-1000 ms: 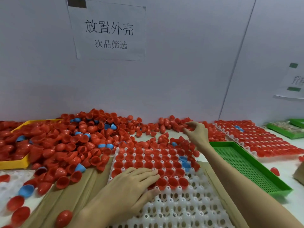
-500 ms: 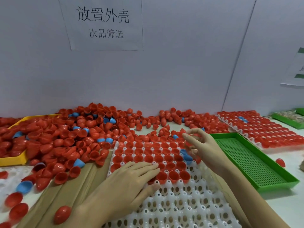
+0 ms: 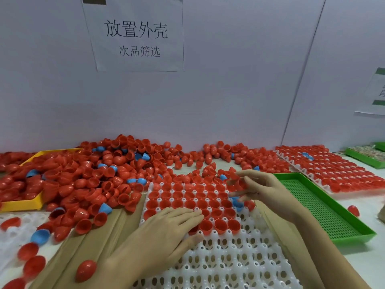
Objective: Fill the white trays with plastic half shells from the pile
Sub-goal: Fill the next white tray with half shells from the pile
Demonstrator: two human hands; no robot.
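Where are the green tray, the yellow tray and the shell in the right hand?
green tray [image 3: 325,213], head view, on its perforated floor.
yellow tray [image 3: 23,204], head view, on its near front wall.
red shell [image 3: 241,183], head view, on its side, pinched by the right hand [image 3: 268,190].

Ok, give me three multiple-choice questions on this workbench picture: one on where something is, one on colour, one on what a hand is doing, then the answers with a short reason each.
1. Where is the empty green tray?
A. right of the white tray being filled
B. left of the yellow tray
C. on top of the pile

2. Besides red, what colour are some half shells in the pile?
A. green
B. blue
C. black

3. What is the right hand doing?
A. lying flat on the table
B. pinching a red half shell above the tray
C. gripping the green tray

Answers:
1 A: it lies beside the white tray, on its right.
2 B: blue shells are scattered among the red ones.
3 B: its fingers hold a red half shell over the filled rows.
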